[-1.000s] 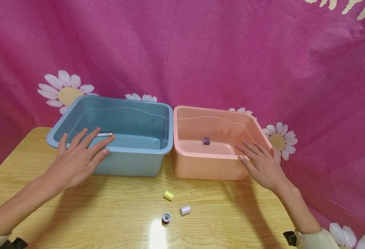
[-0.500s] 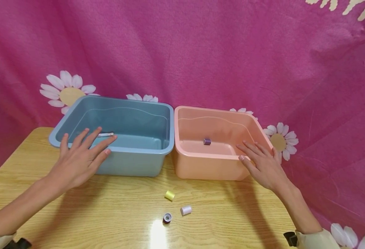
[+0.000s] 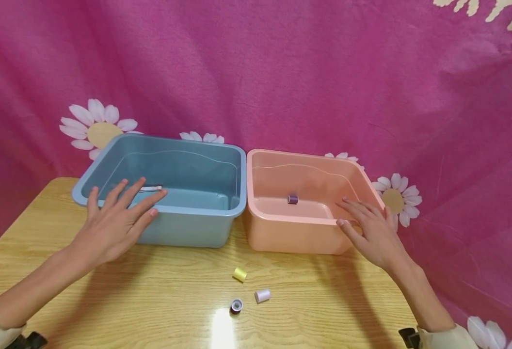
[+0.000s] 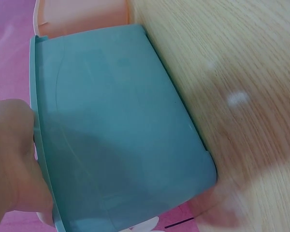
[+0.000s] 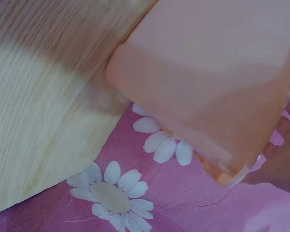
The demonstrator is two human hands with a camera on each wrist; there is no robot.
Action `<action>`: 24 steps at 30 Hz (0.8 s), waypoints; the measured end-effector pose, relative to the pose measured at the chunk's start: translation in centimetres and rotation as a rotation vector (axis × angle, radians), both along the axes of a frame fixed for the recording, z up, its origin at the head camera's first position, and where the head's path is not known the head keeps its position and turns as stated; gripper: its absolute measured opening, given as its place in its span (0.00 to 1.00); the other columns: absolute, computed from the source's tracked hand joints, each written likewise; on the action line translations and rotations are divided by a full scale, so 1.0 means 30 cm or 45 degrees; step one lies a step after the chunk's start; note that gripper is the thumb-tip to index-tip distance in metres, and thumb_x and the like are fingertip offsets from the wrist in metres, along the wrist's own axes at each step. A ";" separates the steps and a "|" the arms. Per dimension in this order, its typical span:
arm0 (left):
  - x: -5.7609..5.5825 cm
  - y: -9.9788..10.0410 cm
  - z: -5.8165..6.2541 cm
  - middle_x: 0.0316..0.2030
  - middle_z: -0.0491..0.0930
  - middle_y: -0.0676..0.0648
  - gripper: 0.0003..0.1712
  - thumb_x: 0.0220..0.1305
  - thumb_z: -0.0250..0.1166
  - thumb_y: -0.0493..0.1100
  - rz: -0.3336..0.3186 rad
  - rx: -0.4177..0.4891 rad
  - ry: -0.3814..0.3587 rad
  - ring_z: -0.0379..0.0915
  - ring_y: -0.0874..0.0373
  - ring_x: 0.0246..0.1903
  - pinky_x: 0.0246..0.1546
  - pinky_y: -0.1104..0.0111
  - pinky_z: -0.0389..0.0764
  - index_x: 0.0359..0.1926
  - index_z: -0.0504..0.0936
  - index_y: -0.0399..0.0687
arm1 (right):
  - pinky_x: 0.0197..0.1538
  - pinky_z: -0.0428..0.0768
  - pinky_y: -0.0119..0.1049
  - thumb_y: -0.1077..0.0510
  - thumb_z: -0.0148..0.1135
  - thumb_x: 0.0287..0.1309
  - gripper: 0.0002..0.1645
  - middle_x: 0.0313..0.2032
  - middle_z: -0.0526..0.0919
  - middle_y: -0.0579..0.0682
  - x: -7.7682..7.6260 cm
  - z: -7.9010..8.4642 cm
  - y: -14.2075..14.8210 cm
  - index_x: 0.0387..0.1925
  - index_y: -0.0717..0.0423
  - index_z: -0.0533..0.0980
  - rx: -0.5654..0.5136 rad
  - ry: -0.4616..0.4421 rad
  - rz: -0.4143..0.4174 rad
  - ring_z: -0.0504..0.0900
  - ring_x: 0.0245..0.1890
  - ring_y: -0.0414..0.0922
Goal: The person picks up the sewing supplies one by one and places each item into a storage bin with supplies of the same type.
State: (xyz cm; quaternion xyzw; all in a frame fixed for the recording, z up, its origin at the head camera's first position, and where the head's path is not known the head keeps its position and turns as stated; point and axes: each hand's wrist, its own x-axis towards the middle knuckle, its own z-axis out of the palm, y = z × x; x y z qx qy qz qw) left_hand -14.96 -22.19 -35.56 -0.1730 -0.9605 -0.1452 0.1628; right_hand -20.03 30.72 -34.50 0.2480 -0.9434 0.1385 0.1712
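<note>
barely a stir since the last frame: the whole head view slides slightly right, tubs, spools and both hands together. behind it all, one magenta cloth (image 3: 282, 72) printed with white daisies; below, the wood-grain bench (image 3: 317, 310). two tubs sit side by side, blue tub (image 3: 190, 230) left, pink tub (image 3: 297, 237) right. and the hands! left hand (image 3: 109, 230), palm down at the blue tub's front rim, fingers fanned over the inside, grip well apart. right hand (image 3: 376, 237) slants in at the pink tub's front right corner, grip apart too, fingers past the rim; i cannot tell how firmly either touches. four spools, count them: yellow spool (image 3: 240, 274) and pale spool (image 3: 263, 295) on their sides, dark spool (image 3: 236, 306) upright, three on the bench; purple spool (image 3: 293, 199) inside the pink tub. last, one slim pale item (image 3: 151, 188) inside the blue tub, too small to make out.
</note>
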 end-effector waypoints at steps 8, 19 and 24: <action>0.000 0.000 -0.001 0.73 0.57 0.37 0.28 0.77 0.49 0.58 0.008 0.019 -0.012 0.48 0.30 0.69 0.59 0.26 0.34 0.75 0.64 0.67 | 0.62 0.67 0.41 0.62 0.72 0.54 0.27 0.54 0.82 0.52 0.014 0.016 -0.045 0.57 0.57 0.78 -0.150 0.209 0.177 0.76 0.56 0.52; -0.002 -0.001 -0.006 0.73 0.58 0.37 0.28 0.77 0.49 0.58 0.010 0.007 0.009 0.49 0.30 0.69 0.59 0.26 0.36 0.75 0.64 0.67 | 0.63 0.66 0.27 0.42 0.60 0.68 0.27 0.49 0.83 0.52 0.097 0.031 -0.142 0.53 0.61 0.80 -0.326 0.295 0.434 0.79 0.51 0.50; -0.003 -0.002 -0.007 0.73 0.58 0.37 0.28 0.77 0.50 0.57 0.005 0.014 0.017 0.50 0.30 0.69 0.59 0.26 0.36 0.74 0.66 0.66 | 0.62 0.68 0.28 0.42 0.63 0.66 0.27 0.52 0.83 0.51 0.146 0.019 -0.186 0.54 0.58 0.80 -0.397 0.175 0.466 0.79 0.54 0.48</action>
